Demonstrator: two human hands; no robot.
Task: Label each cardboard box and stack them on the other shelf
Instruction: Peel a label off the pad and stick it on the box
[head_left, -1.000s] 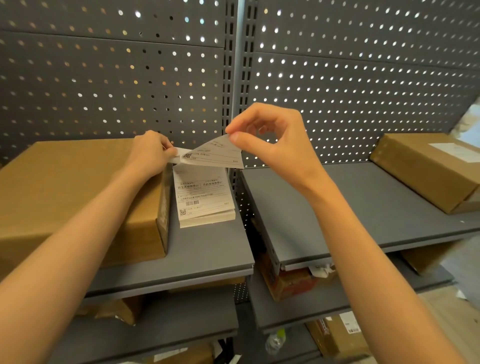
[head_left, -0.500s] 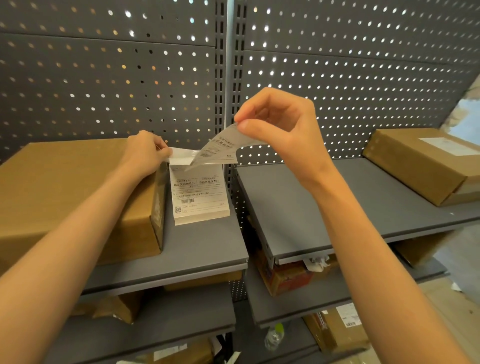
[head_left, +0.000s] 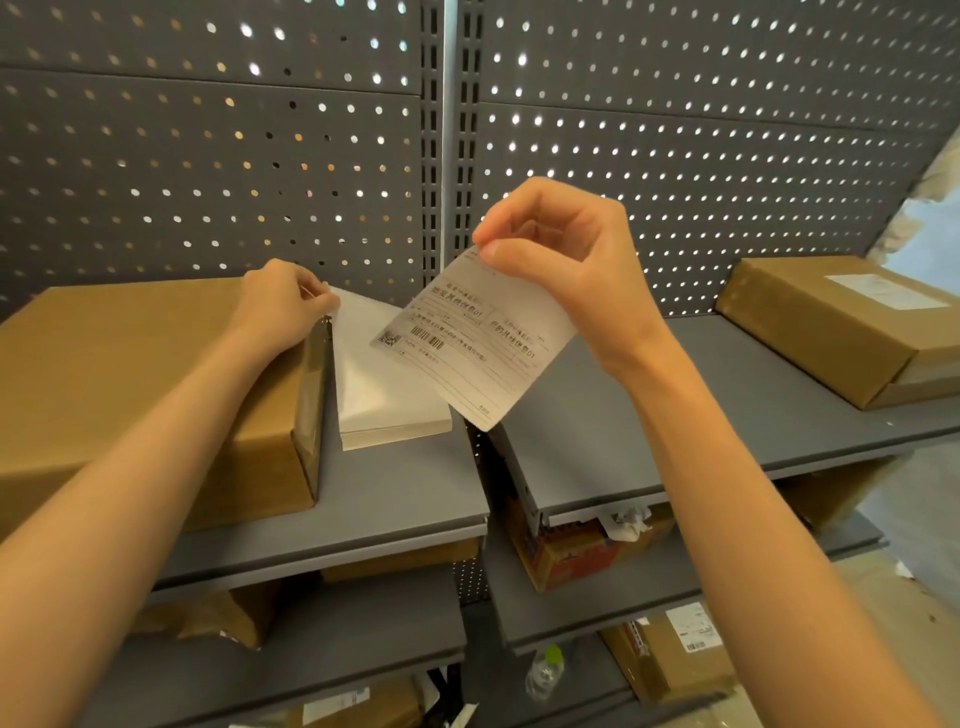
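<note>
1. Your left hand (head_left: 283, 306) and forearm are bare: no sleeve, glove, watch or ring shows.
2. Your right hand (head_left: 566, 249) and forearm are equally bare, wrist to elbow.

A dark grey perforated back panel (head_left: 675, 135) fills the upper view, light shining through its small holes, split by a slotted metal upright (head_left: 450, 156). Grey metal shelves (head_left: 649, 415) run in tiers on both sides of the upright. At the lower right a pale wood-look floor (head_left: 883, 613) shows.
</note>
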